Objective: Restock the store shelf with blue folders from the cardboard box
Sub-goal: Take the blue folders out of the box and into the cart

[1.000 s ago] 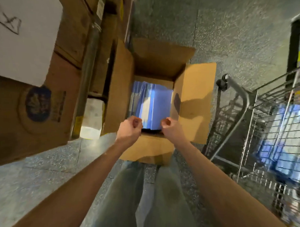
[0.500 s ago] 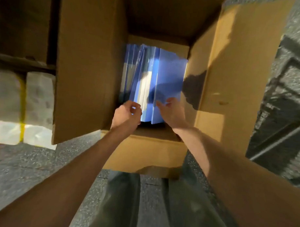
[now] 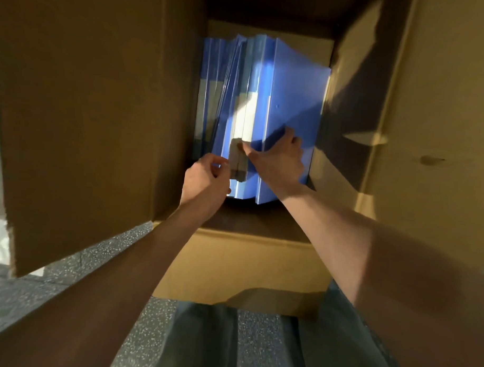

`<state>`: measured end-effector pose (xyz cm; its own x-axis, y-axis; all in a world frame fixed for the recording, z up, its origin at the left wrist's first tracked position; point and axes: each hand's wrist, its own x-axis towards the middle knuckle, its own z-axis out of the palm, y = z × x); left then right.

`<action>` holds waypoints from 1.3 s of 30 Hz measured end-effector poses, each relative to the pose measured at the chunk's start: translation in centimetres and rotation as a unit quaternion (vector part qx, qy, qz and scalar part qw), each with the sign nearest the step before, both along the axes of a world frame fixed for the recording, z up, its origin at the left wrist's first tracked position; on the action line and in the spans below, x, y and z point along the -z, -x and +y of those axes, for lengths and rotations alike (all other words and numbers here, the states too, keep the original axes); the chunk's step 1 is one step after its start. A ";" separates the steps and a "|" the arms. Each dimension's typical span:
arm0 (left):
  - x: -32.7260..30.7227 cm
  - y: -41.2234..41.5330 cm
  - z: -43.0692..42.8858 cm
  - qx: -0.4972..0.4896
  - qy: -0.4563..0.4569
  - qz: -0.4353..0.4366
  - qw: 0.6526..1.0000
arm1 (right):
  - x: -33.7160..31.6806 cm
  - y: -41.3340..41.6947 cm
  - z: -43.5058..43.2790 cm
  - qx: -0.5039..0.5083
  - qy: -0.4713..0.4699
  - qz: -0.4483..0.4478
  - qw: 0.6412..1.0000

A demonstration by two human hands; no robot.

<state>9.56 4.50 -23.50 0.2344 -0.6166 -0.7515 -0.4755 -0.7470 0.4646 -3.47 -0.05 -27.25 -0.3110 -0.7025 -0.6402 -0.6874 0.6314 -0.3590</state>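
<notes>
My right hand (image 3: 277, 162) clamps a glossy, flat folder (image 3: 293, 97) in the matte box (image 3: 232, 265). My left hand (image 3: 205, 179) curls by the spines; grip unclear.

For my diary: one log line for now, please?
phase: pick; right hand: grips blue folders; left hand: beside folders, grip unclear

Looking straight down into the cardboard box (image 3: 246, 266), both side flaps standing up. The blue folders (image 3: 233, 81) are packed in on edge, spines facing me, white labels on a couple of them. My right hand (image 3: 280, 162) grips the rightmost folder (image 3: 296, 97), thumb on the spine side, fingers over the cover. My left hand (image 3: 204, 182) is curled right at the spines next to it; can't tell if it's actually got hold of anything. Speckled floor (image 3: 148, 331) underneath.
</notes>
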 end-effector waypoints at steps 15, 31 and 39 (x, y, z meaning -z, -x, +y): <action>-1.8 1.6 0.2 -0.007 -0.018 0.014 1.000 | -2.8 5.6 -0.1 0.035 0.044 0.040 0.998; -10.7 5.2 -1.1 0.055 -0.006 -0.008 0.998 | -11.5 11.3 -1.6 0.032 0.014 -0.123 0.992; -27.8 8.1 -6.8 0.148 0.083 -0.055 0.984 | -27.7 16.2 -3.9 -0.057 0.017 -0.193 0.979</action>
